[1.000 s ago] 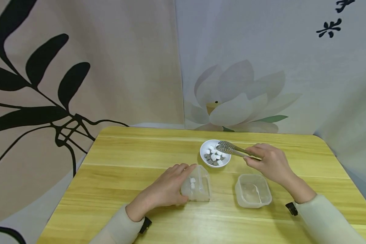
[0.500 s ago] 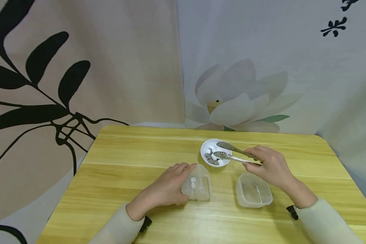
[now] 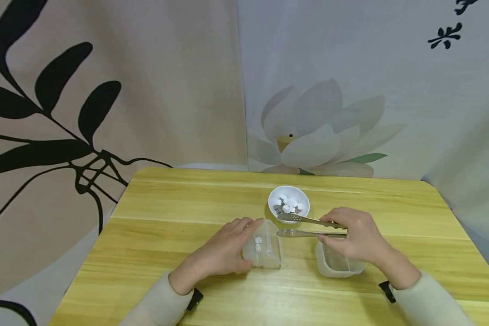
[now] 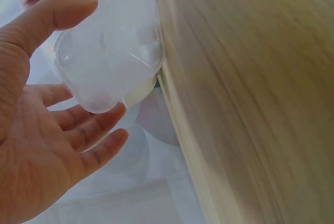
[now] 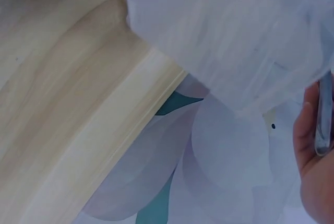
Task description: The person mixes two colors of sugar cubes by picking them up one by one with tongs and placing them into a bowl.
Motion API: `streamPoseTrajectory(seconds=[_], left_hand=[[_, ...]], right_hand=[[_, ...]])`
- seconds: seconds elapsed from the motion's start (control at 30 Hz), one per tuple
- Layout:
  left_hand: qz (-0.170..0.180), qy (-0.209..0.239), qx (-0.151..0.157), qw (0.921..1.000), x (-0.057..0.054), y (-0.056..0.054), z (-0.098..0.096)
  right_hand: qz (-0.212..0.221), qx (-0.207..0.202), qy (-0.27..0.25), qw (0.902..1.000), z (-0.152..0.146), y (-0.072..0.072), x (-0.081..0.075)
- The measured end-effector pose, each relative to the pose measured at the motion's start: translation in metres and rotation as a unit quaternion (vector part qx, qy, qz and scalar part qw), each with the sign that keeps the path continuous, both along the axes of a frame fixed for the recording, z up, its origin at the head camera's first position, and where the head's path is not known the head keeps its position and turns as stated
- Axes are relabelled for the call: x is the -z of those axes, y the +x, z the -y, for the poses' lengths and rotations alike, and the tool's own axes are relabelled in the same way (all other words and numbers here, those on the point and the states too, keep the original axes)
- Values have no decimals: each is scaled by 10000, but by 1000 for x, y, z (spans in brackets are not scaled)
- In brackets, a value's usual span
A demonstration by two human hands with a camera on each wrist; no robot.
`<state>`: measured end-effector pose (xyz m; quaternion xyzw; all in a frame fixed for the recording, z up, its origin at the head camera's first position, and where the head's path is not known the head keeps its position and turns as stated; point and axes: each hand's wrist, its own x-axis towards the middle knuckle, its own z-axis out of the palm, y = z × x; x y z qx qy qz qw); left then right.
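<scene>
My left hand [image 3: 228,249] grips a translucent plastic container [image 3: 272,256], tilted on its side on the table, thumb and fingers on opposite sides. A white cube [image 3: 258,240] shows inside it. My right hand [image 3: 356,237] holds metal tongs [image 3: 305,220] with perforated tips. The tips are spread apart, with nothing visible between them; one lies over the near rim of a white bowl [image 3: 308,204], the other near the tilted container. The bowl holds several white cubes [image 3: 287,201] and grey pieces. The left wrist view shows the container [image 4: 115,51] close to the fingers.
A second translucent container [image 3: 338,273] stands upright beneath my right hand, partly hidden by it. All stand on a yellow wooden table [image 3: 179,199]. Behind its far edge hangs a printed curtain [image 3: 187,90].
The tongs have moved from above the bowl toward me, and their tips have spread wider. My right hand has come nearer, over the upright container. My left hand has stayed put.
</scene>
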<state>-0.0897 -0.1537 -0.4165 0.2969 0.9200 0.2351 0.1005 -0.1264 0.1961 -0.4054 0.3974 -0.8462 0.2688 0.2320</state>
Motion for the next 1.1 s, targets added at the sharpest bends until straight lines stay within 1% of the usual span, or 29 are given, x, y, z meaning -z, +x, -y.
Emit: streamPoseTrajectory(seconds=[0.17, 0.33, 0.47, 0.57, 0.7, 0.8, 0.93, 1.1], left_hand=[[26, -4, -4, 10000, -1, 0, -1], [42, -28, -5, 10000, 0, 0, -1], [23, -35, 4, 10000, -1, -1, -1], [42, -20, 5, 10000, -1, 0, 0], [34, -4, 2, 10000, -1, 0, 0], [9, 1, 0, 10000, -1, 0, 0], [4, 15, 1, 10000, -1, -1, 0], [34, -10, 15, 10000, -2, -1, -1]], right_hand=[[-73, -120, 204, 9997, 7, 4, 3], [-75, -197, 543, 9983, 18, 9, 7], [-7, -163, 809, 9966, 26, 12, 9], [34, -243, 894, 9957, 32, 13, 10], [57, -484, 949, 9943, 38, 13, 12], [58, -580, 1109, 9921, 42, 14, 14], [0, -617, 1379, 9885, 47, 15, 15], [-89, -683, 1473, 9867, 52, 17, 14]])
